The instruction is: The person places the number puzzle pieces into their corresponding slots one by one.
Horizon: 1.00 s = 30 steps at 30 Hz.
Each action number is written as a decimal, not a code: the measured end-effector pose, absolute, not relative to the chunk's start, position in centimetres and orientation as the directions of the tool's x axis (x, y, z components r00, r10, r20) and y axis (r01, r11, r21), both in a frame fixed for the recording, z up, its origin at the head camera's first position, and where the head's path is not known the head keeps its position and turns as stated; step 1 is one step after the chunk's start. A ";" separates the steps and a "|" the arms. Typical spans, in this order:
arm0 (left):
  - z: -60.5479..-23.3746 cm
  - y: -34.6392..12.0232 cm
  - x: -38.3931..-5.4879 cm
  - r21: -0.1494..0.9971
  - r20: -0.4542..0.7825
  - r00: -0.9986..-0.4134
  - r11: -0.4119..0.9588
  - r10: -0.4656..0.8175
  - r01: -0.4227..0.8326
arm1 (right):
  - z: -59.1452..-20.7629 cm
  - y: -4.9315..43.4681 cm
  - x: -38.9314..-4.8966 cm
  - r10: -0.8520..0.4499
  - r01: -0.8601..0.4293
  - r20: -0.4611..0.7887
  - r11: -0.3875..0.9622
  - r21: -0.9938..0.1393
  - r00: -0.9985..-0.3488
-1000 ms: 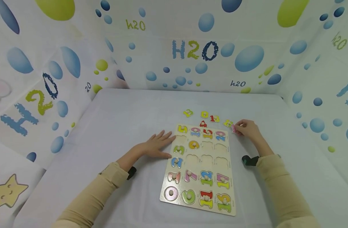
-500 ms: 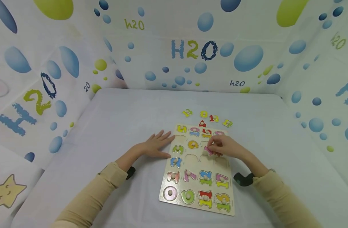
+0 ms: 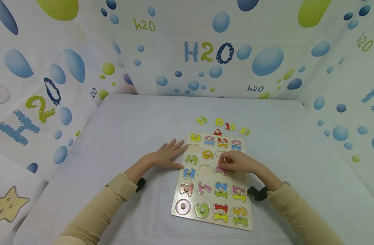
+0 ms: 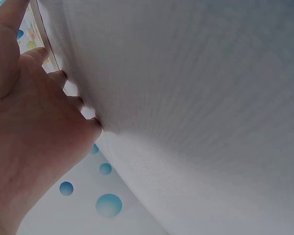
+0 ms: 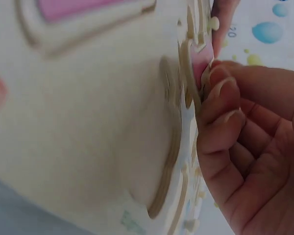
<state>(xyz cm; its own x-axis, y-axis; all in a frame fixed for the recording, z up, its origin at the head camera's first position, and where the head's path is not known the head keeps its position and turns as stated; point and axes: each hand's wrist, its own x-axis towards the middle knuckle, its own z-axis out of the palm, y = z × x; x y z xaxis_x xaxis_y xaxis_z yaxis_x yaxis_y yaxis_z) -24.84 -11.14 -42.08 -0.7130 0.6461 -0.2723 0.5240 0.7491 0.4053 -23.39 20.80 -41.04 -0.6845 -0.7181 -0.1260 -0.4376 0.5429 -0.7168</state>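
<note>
A wooden number puzzle board (image 3: 205, 173) lies on the white-covered table, many of its recesses filled with coloured knobbed numbers. Over its middle my right hand (image 3: 239, 162) pinches a pink number puzzle piece (image 3: 221, 170) between thumb and fingers. In the right wrist view the piece (image 5: 202, 59) is tilted at an empty recess, its front partly hidden by the fingers. My left hand (image 3: 168, 157) rests with spread fingers against the board's left edge. The left wrist view has this hand (image 4: 39, 117) with its fingertips on the cloth and at the board's side.
Beyond the board's far edge lie several loose number pieces: a yellow-green one (image 3: 201, 120), a yellow 8 (image 3: 219, 121), a red-and-yellow 13 (image 3: 230, 126), a red 4 (image 3: 217, 132) and another yellow-green one (image 3: 244, 131). Bubble-printed cloth walls (image 3: 174, 34) enclose the table.
My right hand has carried the pink piece from beyond the board's far right corner to over its middle, then slightly nearer and lower. My left hand has stayed in place.
</note>
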 end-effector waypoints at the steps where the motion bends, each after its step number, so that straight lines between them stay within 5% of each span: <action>1: -42.0 -11.2 -24.8 0.407 -0.273 -0.713 0.749 0.645 0.522 | -41.0 20.8 -23.6 -0.711 -0.457 -0.114 0.558 -0.693 -0.694; 12: -41.9 -10.8 -24.7 0.415 -0.274 -0.711 0.747 0.647 0.520 | -41.4 20.9 -26.9 -0.695 -0.514 -0.112 0.621 -0.593 -0.711; 25: -41.6 -10.9 -24.6 0.405 -0.279 -0.711 0.751 0.645 0.522 | -40.5 21.9 -27.8 -0.661 -0.348 -0.227 0.619 -0.704 -0.715; 30: -41.5 -11.0 -24.6 0.409 -0.275 -0.713 0.749 0.646 0.521 | -39.1 24.7 -29.8 -0.446 -0.170 -0.183 0.641 -0.748 -0.876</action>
